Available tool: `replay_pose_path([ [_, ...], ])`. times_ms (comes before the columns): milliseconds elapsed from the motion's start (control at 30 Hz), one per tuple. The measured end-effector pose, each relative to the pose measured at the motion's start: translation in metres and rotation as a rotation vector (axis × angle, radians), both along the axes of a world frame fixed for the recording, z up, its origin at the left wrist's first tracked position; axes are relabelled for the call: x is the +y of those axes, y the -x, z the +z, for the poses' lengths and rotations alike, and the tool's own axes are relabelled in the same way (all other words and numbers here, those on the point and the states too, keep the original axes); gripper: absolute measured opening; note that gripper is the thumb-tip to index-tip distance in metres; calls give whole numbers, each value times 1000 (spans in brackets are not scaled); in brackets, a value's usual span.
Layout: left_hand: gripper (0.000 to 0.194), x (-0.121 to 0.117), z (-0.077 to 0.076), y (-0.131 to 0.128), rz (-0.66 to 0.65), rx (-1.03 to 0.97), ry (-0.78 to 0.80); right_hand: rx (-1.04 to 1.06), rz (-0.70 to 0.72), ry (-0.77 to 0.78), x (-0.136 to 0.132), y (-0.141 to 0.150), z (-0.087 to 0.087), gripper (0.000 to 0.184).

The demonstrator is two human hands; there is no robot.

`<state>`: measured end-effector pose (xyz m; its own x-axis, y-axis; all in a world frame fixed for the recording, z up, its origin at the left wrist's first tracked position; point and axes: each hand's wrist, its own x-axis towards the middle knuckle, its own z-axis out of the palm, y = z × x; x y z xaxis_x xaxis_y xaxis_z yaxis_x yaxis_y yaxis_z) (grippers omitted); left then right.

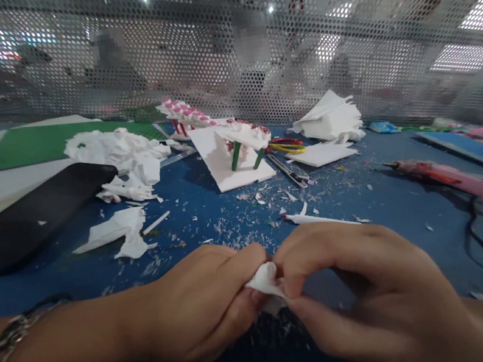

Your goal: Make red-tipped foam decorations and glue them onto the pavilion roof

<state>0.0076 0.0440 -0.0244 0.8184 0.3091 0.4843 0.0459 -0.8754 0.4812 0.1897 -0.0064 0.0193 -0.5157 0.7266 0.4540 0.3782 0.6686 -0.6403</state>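
Observation:
My left hand [201, 302] and my right hand [361, 284] meet low in the middle of the view, over a blue table [209, 211]. Both are closed in a pinch on a small white scrap of foam or paper [265, 279] held between the fingertips. A bracelet [4, 344] sits on my left wrist. White crumbs lie scattered on the table just beyond my hands.
A small white foam model on green legs [242, 144] stands mid-table. Around it lie torn white pieces [121, 158], a black case [29, 213], scissors with yellow handles [286, 145], a pink glue gun [445, 178] with black cable, and a green sheet [41, 143]. A perforated metal screen stands behind, with blurred people beyond it.

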Motion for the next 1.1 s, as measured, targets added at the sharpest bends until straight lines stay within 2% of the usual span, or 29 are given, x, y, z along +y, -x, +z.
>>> replay_pose_path([
  [100, 14, 1, 1, -1, -20, -17, -48, 49, -23, 15, 1, 1, -1, 15],
  [300, 16, -2, -1, 0, 72, -9, -124, 127, -58, 87, 2, 2, -6, 14],
  [400, 17, -1, -2, -1, 92, -14, -175, 113, -50, 47, 3, 1, -9, 12],
  [533, 15, 3, 1, -2, 34, -12, -170, 80, -18, -25, 4, 0, -9, 9],
  [700, 15, 5, 7, -1, -130, -17, -141, 34, 127, -67, 5, -3, -7, 9],
  [900, 19, 0, 8, -4, -88, 115, -224, -5, 159, -70, 5, -6, -11, 8],
  [1100, 19, -1, 9, -6, -142, 146, -228, -93, 164, -114, 2, -5, -10, 10],
])
